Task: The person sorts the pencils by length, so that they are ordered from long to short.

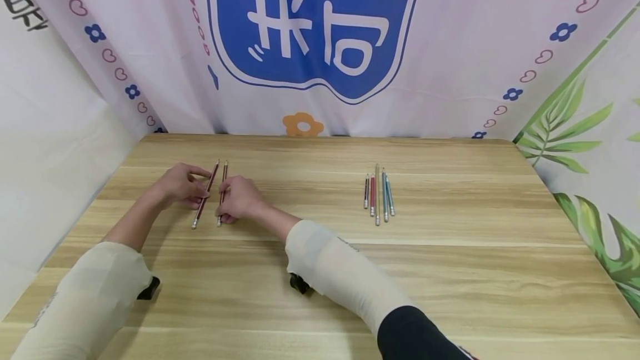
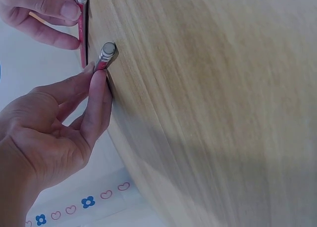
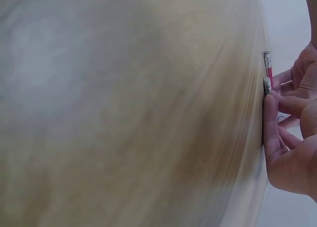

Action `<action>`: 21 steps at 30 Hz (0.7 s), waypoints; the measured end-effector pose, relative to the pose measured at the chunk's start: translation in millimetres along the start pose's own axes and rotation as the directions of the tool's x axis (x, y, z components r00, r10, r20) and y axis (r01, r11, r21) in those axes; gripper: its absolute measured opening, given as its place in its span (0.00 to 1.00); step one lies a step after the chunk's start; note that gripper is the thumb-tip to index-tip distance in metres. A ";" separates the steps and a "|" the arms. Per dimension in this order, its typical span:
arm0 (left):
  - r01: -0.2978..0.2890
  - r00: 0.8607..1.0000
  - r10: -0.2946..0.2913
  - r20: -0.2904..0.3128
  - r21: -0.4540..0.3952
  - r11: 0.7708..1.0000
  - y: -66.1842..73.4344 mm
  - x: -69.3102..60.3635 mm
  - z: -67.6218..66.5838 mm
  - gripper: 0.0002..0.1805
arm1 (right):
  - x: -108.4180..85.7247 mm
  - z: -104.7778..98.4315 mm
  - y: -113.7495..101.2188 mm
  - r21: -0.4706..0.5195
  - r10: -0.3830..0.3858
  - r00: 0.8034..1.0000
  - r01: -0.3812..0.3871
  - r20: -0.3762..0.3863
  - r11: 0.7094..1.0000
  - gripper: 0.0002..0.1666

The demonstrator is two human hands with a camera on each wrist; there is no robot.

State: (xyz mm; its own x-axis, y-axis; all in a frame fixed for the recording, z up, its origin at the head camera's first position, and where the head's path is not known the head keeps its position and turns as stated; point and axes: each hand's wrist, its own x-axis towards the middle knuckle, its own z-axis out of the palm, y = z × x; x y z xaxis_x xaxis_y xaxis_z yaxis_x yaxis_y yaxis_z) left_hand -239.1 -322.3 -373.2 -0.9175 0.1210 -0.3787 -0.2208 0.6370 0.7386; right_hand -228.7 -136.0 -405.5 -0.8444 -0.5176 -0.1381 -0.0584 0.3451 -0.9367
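Observation:
At the left of the table, my left hand pinches a dark red pencil between thumb and fingers, its eraser end toward me. Just right of it, my right hand holds a second dark red pencil by its sides, its tip pointing away. The two pencils are apart, the left one slanting more. In the left wrist view, the left hand grips its pencil near the metal band. The right wrist view shows the right hand's fingers at its pencil's eraser end.
Right of centre on the wooden table lies a group of several pencils: a short dark one, a red one, a tan long one and blue ones. A printed curtain hangs behind the table's far edge.

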 end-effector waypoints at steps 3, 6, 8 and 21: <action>-0.001 1.000 0.001 0.005 0.007 1.000 0.6 -0.5 -0.6 0.33 | 0.1 0.1 -0.5 -0.015 -0.003 1.000 0.003 -0.006 1.000 0.26; -0.002 1.000 0.002 0.011 0.005 1.000 -2.0 0.7 -2.0 0.33 | 0.3 -0.4 -1.2 -0.043 -0.011 1.000 0.011 -0.007 0.999 0.26; -0.005 1.000 0.005 0.012 -0.005 1.000 -5.5 2.4 -2.7 0.33 | 0.3 -0.4 -1.8 -0.067 -0.012 1.000 0.011 -0.009 0.998 0.26; -0.012 1.000 0.012 0.021 -0.018 1.000 -8.2 3.8 -3.3 0.32 | -3.7 -4.3 -3.8 -0.109 -0.025 0.999 0.028 0.027 0.994 0.21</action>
State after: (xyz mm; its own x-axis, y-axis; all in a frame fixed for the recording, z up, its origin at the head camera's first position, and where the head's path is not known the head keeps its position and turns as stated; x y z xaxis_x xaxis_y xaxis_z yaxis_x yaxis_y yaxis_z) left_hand -241.9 -329.5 -378.9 -0.9130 0.1450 -0.3813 -0.2157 0.6217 0.7529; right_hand -227.6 -132.0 -400.1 -0.8277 -0.5474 -0.1233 -0.1399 0.4141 -0.8994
